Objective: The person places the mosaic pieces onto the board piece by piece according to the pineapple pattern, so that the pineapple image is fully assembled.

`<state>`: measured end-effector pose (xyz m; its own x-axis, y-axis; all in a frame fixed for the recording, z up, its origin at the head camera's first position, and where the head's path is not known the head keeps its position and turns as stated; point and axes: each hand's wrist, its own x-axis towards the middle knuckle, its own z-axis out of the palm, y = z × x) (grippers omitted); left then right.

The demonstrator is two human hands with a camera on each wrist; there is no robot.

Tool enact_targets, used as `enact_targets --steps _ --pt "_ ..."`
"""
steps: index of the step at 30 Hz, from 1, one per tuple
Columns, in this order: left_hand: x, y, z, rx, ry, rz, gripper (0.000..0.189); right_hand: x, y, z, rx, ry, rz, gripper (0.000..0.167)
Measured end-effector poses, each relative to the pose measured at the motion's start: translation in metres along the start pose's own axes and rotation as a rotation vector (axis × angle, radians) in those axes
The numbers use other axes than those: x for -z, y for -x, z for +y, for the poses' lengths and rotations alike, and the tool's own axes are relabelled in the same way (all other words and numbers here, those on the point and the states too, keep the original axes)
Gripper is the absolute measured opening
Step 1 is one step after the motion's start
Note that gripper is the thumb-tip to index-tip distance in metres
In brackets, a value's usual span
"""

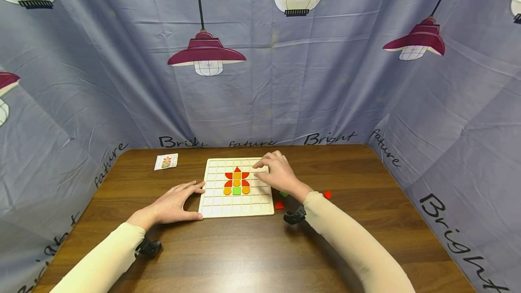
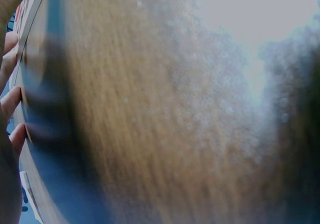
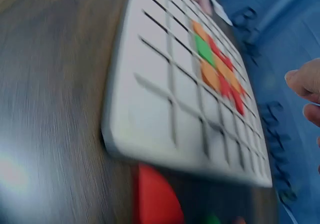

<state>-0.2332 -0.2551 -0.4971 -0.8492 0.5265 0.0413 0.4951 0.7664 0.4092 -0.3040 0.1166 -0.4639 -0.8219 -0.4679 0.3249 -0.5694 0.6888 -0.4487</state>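
Note:
A pale gridded board (image 1: 215, 209) lies on the table with a figure of coloured pieces on it. A red triangle (image 1: 237, 170) tops the figure. Below come an orange square (image 1: 237, 176), red curved pieces (image 1: 245, 175), orange discs (image 1: 227, 191) and a green square (image 1: 237, 191). At the board's left edge, my left hand (image 1: 175, 205) rests with thumb and fingers spread, fingertips right at the rim. Over the board's right part hovers my right hand (image 1: 278, 171), fingers loosely bent and nothing visible between them. In the right wrist view its fingertips (image 3: 300, 87) show apart from the board.
A small pattern card (image 1: 166, 161) lies at the back left of the brown table (image 1: 228, 252). Loose red pieces (image 1: 278, 205) and a green piece (image 1: 283, 194) lie right of the board, partly behind my right arm. Another red piece (image 1: 327, 194) is farther right. Printed curtains (image 1: 260, 103) surround the table.

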Motion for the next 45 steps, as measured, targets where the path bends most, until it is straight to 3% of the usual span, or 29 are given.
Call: enact_targets --steps 6,12,21,32,45 --pt "0.0 0.003 -0.003 0.002 0.002 0.0 0.091 0.031 0.02 0.032 -0.051 -0.01 0.034 0.025" --pt "-0.002 0.005 -0.006 -0.002 0.006 0.011 0.092 0.043 0.041 0.054 -0.084 0.013 0.023 0.027" --pt "-0.003 0.006 -0.004 -0.004 0.015 0.015 0.089 0.035 0.055 0.075 -0.18 0.008 -0.102 0.034" --pt "-0.004 0.004 -0.002 -0.009 0.019 0.01 0.088 0.018 0.054 0.087 -0.25 -0.094 -0.141 0.03" --pt "-0.004 0.0 -0.003 -0.011 0.017 0.011 0.092 0.017 0.053 0.09 -0.263 -0.102 -0.13 0.023"
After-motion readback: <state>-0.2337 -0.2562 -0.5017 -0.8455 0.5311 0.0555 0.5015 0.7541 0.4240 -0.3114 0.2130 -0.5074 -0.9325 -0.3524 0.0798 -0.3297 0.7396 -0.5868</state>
